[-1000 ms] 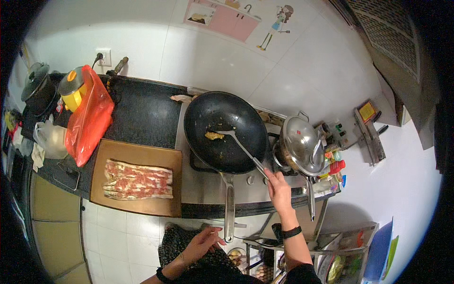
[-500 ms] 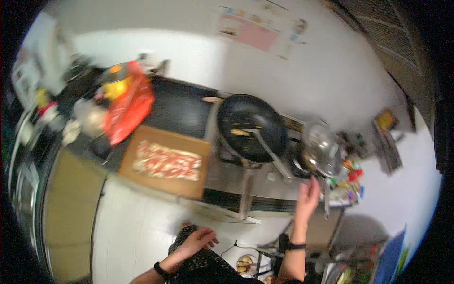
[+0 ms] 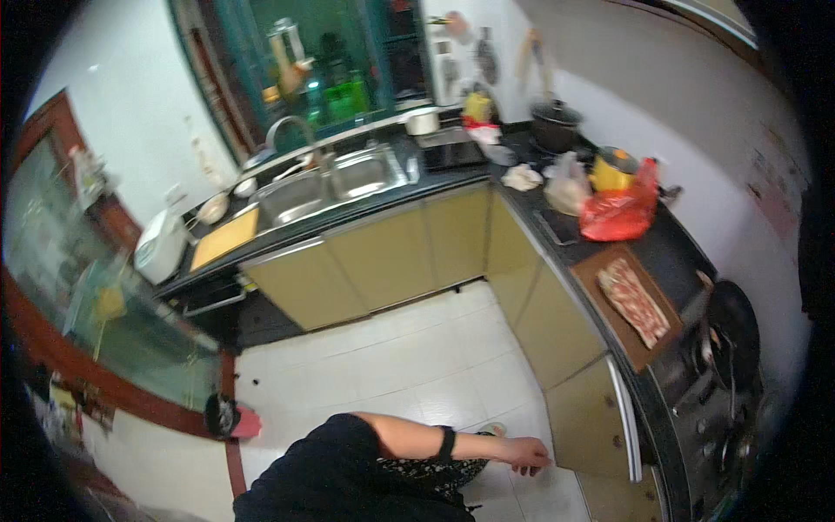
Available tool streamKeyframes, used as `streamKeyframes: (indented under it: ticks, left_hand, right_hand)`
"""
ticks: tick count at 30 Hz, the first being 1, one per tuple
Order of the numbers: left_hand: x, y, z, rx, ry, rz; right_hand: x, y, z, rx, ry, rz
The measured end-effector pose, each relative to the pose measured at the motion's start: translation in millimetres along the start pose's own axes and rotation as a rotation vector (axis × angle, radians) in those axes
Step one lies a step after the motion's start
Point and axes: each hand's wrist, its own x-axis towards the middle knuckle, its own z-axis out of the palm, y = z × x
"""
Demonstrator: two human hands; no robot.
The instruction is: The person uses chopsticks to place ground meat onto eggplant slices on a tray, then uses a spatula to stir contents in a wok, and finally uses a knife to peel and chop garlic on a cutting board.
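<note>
Here the left hand (image 3: 524, 452) hangs empty, fingers (image 3: 537, 458) half-curled; meat (image 3: 631, 300) lies in a brown tray (image 3: 616, 319).

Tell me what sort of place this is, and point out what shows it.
A kitchen, probably a home one: there's a double metal sink under the window, a black wok at the far right, and what looks like raw meat on the counter.
</note>
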Motion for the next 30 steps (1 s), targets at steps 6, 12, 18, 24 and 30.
streamKeyframes:
  ticks: [6,12,18,24,30]
  left_hand:
    - [-15,-10,-23,0.177,-0.088,0.03]
    - [-16,-71,-68,0.142,-0.136,-0.033]
    - [-30,-160,-81,0.113,-0.138,-0.451]
    - [-24,-231,-52,0.222,-0.22,-0.605]
    - [43,-311,-18,0.304,-0.247,-0.629]
  right_hand:
    - [-43,36,-34,-0.023,0.085,0.135]
    - [-171,91,-107,0.21,0.36,0.193]
    - [-267,246,-63,0.539,0.558,0.265]
    - [-301,360,-74,0.245,0.616,0.609]
    - [-267,468,-105,0.391,0.813,0.669]
